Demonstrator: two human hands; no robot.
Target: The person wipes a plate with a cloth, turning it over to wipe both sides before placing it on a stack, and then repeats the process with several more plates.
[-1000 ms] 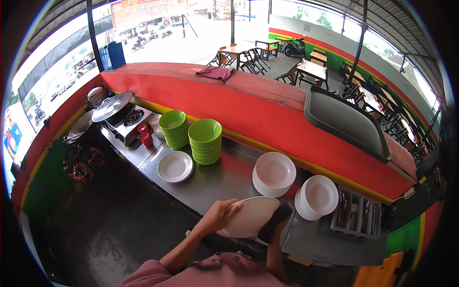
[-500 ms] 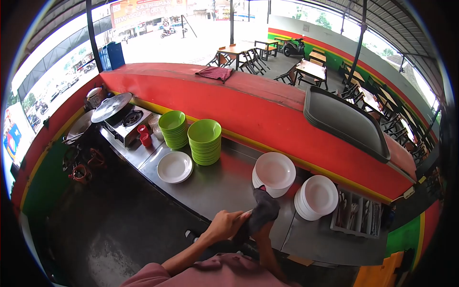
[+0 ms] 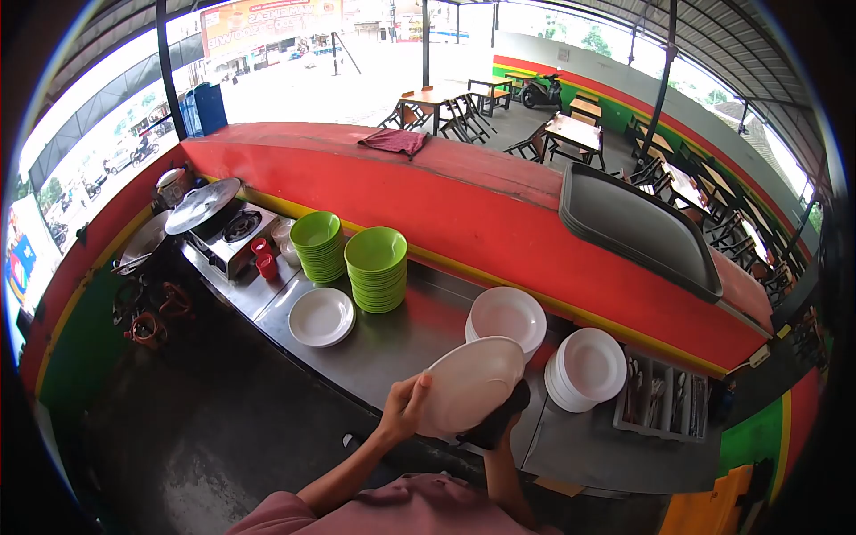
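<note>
A white plate (image 3: 471,382) is held tilted above the counter's front edge, one broad side toward me. My left hand (image 3: 406,408) grips its left rim, thumb on the near side. At the lower right of the plate, my right hand (image 3: 505,435) is closed on a dark cloth (image 3: 496,423) that presses against the rim; most of its fingers are hidden by the cloth. Just beyond the held plate stands a stack of white plates (image 3: 510,314). Another stack of white plates (image 3: 593,366) is to the right of it.
Left on the steel counter (image 3: 392,352) are a few white plates (image 3: 322,317), green bowl stacks (image 3: 376,267), red cups (image 3: 266,265) and a stove (image 3: 234,234). A cutlery tray (image 3: 662,397) sits at right. Grey trays (image 3: 637,227) and a maroon cloth (image 3: 393,141) lie on the red ledge.
The plate, seen nearly edge-on before, has turned to show its broad side. My left hand has shifted slightly left, and the dark cloth has moved down to the plate's lower right rim.
</note>
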